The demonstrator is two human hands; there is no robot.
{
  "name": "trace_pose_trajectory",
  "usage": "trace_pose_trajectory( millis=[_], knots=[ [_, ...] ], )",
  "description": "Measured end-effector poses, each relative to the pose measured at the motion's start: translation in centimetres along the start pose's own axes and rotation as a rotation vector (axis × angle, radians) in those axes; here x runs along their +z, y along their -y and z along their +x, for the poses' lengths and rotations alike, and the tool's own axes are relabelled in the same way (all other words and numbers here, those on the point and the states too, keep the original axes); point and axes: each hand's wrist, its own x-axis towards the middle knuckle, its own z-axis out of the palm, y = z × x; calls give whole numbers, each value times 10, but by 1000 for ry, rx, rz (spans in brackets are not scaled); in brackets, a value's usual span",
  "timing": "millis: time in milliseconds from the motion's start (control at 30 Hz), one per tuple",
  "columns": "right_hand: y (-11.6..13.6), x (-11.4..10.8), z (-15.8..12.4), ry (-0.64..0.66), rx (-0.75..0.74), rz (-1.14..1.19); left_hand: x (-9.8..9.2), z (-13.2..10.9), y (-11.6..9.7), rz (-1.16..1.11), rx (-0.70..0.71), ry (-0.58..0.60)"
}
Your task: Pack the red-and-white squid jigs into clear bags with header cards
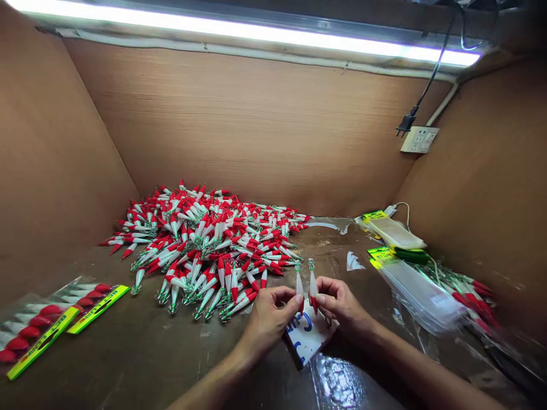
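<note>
Between the thumb and fingers of my left hand [273, 313] is a red-and-white squid jig [298, 283], its hooked end pointing up. My right hand [337, 302] pinches a second squid jig [313, 283], held upright beside the first with a small gap between them. Both red tips point down over a white block [311, 336] with blue writing, which lies on the table below my hands. Beyond my left hand spreads a large heap of similar jigs [213, 239], red and white with green-tinted hooks.
Packed jigs with yellow-green header cards [98, 310] lie at the left. Clear plastic bags [419, 290] with yellow-green headers are stacked at the right, beside more jigs [476, 304]. Board walls [256, 131] enclose the table. A black plug [407, 122] dangles near a wall socket [420, 139].
</note>
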Motion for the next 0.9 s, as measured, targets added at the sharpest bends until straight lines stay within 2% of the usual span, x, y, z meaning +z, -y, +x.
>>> trace_pose_trajectory(
  millis=[100, 233, 367, 433, 533, 633, 767, 833, 900],
  knots=[
    [3, 0, 1, -27, 11, 91, -2, 2, 2, 24, -11, -20],
    [11, -3, 3, -52, 70, 264, -8, 8, 1, 327, 28, -26],
    [16, -8, 2, -43, 107, 421, -13, 9, -5, 734, 141, -187],
    [20, -11, 1, -30, 117, 464, -12, 2, -8, 857, 195, -235],
    [26, -23, 1, -25, 130, 474, -3, -18, -8, 882, 226, -107],
    [30, -42, 2, -28, 142, 538, 15, -37, 2, 897, 228, 28],
    [26, -61, 3, -26, 167, 652, 28, -43, 14, 934, 193, 74],
    [23, -64, 3, -34, 168, 650, 24, -39, 14, 919, 210, 76],
    [25, -67, 2, -24, 152, 539, 15, -33, 12, 884, 239, 63]
  ],
)
